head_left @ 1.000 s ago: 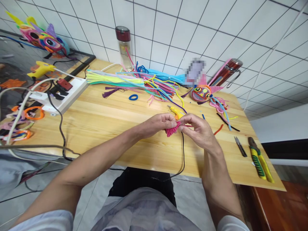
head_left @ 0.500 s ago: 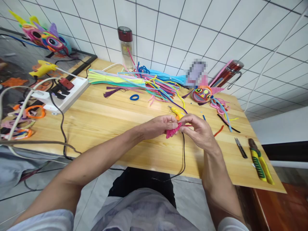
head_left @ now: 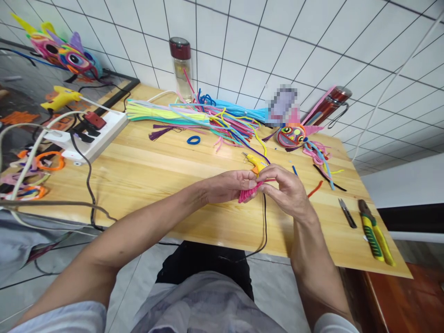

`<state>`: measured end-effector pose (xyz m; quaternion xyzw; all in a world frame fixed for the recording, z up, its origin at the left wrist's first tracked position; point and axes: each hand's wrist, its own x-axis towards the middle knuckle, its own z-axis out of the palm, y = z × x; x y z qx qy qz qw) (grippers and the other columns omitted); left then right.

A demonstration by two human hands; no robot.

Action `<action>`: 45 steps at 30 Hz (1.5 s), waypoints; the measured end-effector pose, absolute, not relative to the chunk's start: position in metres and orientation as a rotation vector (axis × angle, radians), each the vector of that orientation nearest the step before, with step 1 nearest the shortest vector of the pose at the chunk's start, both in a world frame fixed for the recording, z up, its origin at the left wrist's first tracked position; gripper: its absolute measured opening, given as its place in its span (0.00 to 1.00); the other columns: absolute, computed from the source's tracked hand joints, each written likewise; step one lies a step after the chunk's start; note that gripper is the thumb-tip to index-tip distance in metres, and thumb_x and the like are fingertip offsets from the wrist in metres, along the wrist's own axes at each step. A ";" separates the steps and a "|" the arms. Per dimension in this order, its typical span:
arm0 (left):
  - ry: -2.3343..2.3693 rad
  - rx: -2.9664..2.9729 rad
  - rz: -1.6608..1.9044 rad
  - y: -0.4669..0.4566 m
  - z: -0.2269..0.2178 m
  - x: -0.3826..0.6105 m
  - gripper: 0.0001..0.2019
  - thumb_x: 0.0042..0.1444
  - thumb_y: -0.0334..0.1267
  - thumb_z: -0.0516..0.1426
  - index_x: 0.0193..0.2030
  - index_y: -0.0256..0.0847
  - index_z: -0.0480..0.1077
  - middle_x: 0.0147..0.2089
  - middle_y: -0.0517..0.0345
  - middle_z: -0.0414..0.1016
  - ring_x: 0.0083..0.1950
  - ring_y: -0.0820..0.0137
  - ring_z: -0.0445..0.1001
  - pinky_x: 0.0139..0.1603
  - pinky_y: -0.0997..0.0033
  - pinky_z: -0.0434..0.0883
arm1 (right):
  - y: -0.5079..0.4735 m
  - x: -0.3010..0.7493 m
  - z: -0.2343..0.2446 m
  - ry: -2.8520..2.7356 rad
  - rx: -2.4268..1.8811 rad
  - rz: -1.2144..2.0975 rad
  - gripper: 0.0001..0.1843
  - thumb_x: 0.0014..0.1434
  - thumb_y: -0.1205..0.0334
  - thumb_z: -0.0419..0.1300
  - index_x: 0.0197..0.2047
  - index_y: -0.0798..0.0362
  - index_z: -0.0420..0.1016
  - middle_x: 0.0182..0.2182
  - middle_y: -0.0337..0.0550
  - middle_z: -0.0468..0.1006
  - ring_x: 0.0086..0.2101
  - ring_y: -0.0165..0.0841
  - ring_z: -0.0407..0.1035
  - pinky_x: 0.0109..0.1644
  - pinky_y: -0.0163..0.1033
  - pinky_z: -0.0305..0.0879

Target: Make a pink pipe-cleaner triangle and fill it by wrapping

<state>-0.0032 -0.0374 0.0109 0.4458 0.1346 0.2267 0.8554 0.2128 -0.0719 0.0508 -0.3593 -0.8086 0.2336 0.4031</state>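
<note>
Pinched in my left hand (head_left: pixel 233 186) is a pink piece of pipe cleaner folded into ridges (head_left: pixel 244 194), held above the table's front half. My right hand (head_left: pixel 281 188) has its thumb and forefinger closed on the pink strand at the piece's upper right end. A short length of that strand sticks out past the right fingers. My fingers hide part of the piece. Just behind my hands lies a yellow hot glue gun (head_left: pixel 255 162), its nozzle toward the upper left and its black cord running down to the table's front edge.
Bundles of coloured pipe cleaners (head_left: pixel 166 113) lie along the wall by a glass bottle (head_left: pixel 181 69). To the right are a colourful mask (head_left: pixel 292 136), snips (head_left: pixel 347 213) and pliers (head_left: pixel 375 233). A power strip (head_left: pixel 100 138) and a second glue gun (head_left: pixel 61 100) are on the left.
My left hand has shifted slightly down, and the pink piece has tilted a little in its fingers. My right hand keeps its pinch in nearly the same place.
</note>
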 end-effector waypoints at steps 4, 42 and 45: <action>0.273 0.924 0.473 -0.038 0.010 -0.002 0.28 0.52 0.59 0.76 0.34 0.38 0.72 0.29 0.60 0.70 0.31 0.75 0.68 0.33 0.74 0.65 | -0.073 0.213 0.054 -2.002 -0.980 0.651 0.14 0.69 0.44 0.71 0.39 0.44 0.84 0.38 0.45 0.86 0.39 0.41 0.80 0.49 0.50 0.79; 0.614 1.129 1.006 -0.039 0.006 0.004 0.23 0.50 0.52 0.76 0.41 0.37 0.78 0.35 0.59 0.81 0.34 0.75 0.75 0.39 0.71 0.72 | -0.071 0.206 0.035 -1.659 -1.219 0.842 0.23 0.62 0.45 0.75 0.53 0.49 0.81 0.38 0.42 0.84 0.36 0.35 0.79 0.44 0.43 0.78; 0.677 1.056 0.978 -0.039 0.005 0.003 0.21 0.52 0.52 0.75 0.41 0.38 0.78 0.36 0.59 0.82 0.33 0.75 0.75 0.38 0.72 0.72 | -0.071 0.207 0.038 -1.613 -1.230 0.860 0.21 0.63 0.47 0.74 0.53 0.48 0.81 0.42 0.44 0.86 0.40 0.37 0.81 0.47 0.44 0.79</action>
